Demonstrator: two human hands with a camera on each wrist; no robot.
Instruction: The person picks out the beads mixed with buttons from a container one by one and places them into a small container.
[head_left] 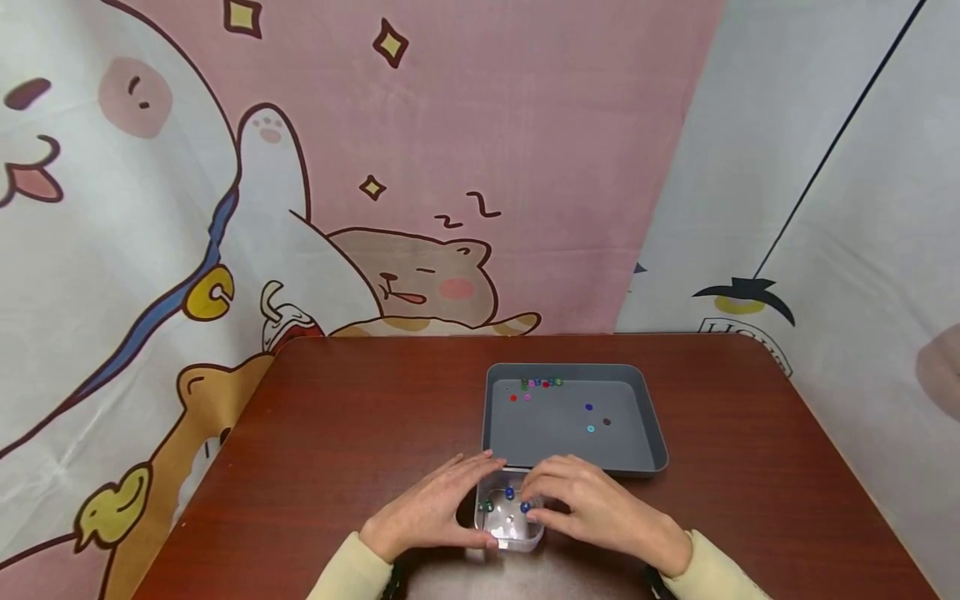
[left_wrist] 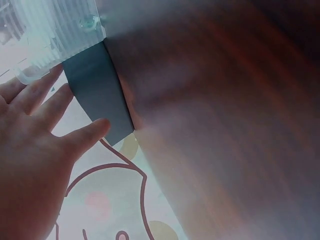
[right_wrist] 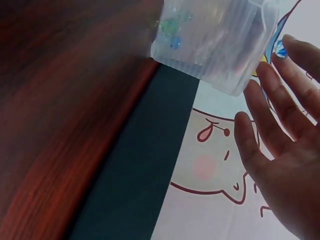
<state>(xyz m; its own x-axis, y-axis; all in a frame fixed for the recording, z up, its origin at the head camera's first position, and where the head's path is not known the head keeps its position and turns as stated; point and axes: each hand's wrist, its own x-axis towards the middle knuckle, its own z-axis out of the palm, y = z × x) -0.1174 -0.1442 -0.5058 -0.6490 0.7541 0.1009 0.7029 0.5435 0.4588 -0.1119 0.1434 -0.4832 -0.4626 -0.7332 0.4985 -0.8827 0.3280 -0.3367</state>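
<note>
A clear plastic box point(head_left: 510, 543) stands on the table just in front of the grey tray. Its left side is held by my left hand point(head_left: 429, 507), the thumb at the near corner and the fingers towards the far one. Between thumb and finger my right hand point(head_left: 592, 507) pinches a blue glass marble point(right_wrist: 281, 48) at the box's right side. Inside the box lie another blue marble point(head_left: 510, 493) and a green marble point(head_left: 487, 506). The ribbed box wall point(left_wrist: 60, 35) hides some of my left fingers in the left wrist view.
The grey tray point(head_left: 555, 458) lies beyond the box on the brown table point(head_left: 375, 417). Along its back left is a row of several small coloured pieces point(head_left: 545, 383). Scattered discs, among them a brown one point(head_left: 607, 422), lie further right. A printed cartoon cloth point(head_left: 525, 167) hangs behind.
</note>
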